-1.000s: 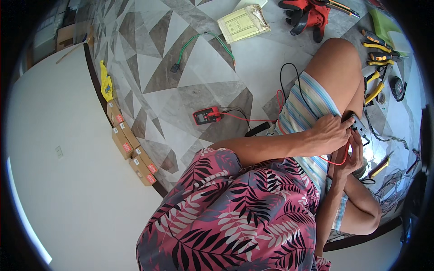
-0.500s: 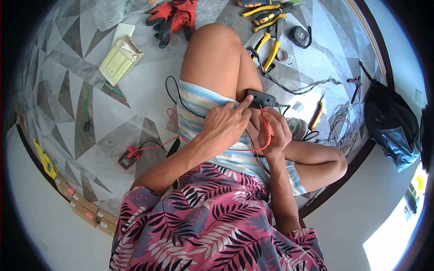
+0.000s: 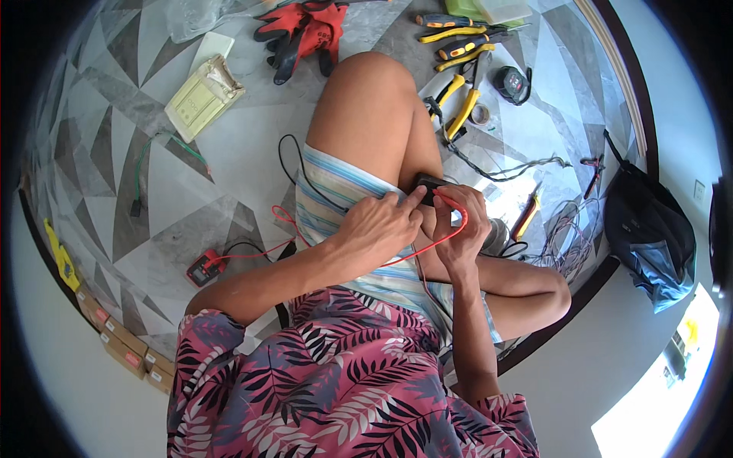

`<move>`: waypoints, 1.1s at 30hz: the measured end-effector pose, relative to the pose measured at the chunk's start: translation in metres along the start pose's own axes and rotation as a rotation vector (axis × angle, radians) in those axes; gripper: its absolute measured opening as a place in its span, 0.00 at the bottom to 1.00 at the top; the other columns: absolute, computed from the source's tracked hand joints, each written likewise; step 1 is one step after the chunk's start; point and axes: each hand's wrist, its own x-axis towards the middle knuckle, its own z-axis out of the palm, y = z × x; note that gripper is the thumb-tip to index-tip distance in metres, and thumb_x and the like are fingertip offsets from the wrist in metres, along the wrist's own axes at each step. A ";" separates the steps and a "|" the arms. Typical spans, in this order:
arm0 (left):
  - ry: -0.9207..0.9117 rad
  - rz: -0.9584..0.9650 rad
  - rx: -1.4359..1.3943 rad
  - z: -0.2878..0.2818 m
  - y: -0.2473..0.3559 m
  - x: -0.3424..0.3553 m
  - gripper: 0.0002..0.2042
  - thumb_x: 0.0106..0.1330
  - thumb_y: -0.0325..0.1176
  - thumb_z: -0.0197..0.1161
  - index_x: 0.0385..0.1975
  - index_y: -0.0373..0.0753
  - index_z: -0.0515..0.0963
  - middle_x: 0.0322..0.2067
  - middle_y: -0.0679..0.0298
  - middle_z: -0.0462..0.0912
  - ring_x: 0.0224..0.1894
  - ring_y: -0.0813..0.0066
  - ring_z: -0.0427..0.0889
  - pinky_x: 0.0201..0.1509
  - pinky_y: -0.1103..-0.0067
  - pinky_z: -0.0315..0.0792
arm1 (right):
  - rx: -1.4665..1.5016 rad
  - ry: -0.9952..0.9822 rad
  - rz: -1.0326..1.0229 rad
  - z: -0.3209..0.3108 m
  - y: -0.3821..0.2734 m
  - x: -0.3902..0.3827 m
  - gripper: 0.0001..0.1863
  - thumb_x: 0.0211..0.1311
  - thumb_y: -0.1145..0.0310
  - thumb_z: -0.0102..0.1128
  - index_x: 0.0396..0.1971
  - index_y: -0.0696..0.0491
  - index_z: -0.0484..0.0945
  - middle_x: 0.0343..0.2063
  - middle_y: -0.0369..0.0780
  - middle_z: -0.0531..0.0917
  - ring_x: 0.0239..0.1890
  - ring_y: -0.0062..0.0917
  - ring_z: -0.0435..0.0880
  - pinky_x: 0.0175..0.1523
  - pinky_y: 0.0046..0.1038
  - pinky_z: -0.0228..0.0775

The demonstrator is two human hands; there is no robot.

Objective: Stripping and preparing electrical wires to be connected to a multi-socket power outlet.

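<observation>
A small black power socket block [image 3: 422, 182] rests against my bent leg, partly covered by my hands. My left hand [image 3: 379, 230] steadies it, its index finger stretched onto the near left corner and the other fingers curled in. Between the fingers of my right hand [image 3: 467, 227] is a red test probe [image 3: 444, 195], its tip end down at the socket face. The tip itself is hidden. From the probe, a red lead [image 3: 416, 258] bends under my left wrist toward a red and black multimeter [image 3: 205, 269] on the floor at left. A black lead [image 3: 293, 164] loops beside my shorts.
Yellow-handled pliers [image 3: 463, 114], a tape measure [image 3: 512, 84] and a twisted dark cable [image 3: 508, 174] lie beyond my knee. Red and black gloves [image 3: 303, 38] and a yellowish box [image 3: 205, 98] are at far left. A tangle of wires [image 3: 569, 237] and a black bag [image 3: 649, 221] lie right.
My right hand has tipped over the socket and covers more of it. The probe's back end and lead now arch upward and to the right. My left hand keeps its place on the socket.
</observation>
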 end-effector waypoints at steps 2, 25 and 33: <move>-0.003 -0.001 0.005 0.003 0.001 0.000 0.09 0.56 0.32 0.59 0.33 0.34 0.78 0.62 0.53 0.73 0.35 0.68 0.82 0.28 0.73 0.80 | -0.004 -0.030 0.012 0.000 0.002 0.000 0.08 0.51 0.81 0.66 0.33 0.56 0.81 0.33 0.41 0.85 0.38 0.37 0.82 0.45 0.33 0.75; 0.002 0.010 -0.038 0.036 0.011 0.005 0.15 0.58 0.33 0.56 0.37 0.28 0.81 0.57 0.39 0.74 0.39 0.61 0.84 0.29 0.74 0.73 | -0.107 -0.194 0.016 -0.004 0.008 0.001 0.05 0.63 0.76 0.61 0.36 0.60 0.83 0.34 0.42 0.86 0.36 0.30 0.85 0.42 0.29 0.76; 0.000 0.012 -0.063 0.034 0.011 0.005 0.13 0.59 0.33 0.55 0.34 0.30 0.81 0.58 0.38 0.74 0.38 0.61 0.83 0.29 0.74 0.72 | -0.083 -0.202 0.070 -0.005 0.005 0.001 0.06 0.60 0.77 0.62 0.37 0.59 0.83 0.34 0.44 0.86 0.37 0.35 0.84 0.43 0.33 0.75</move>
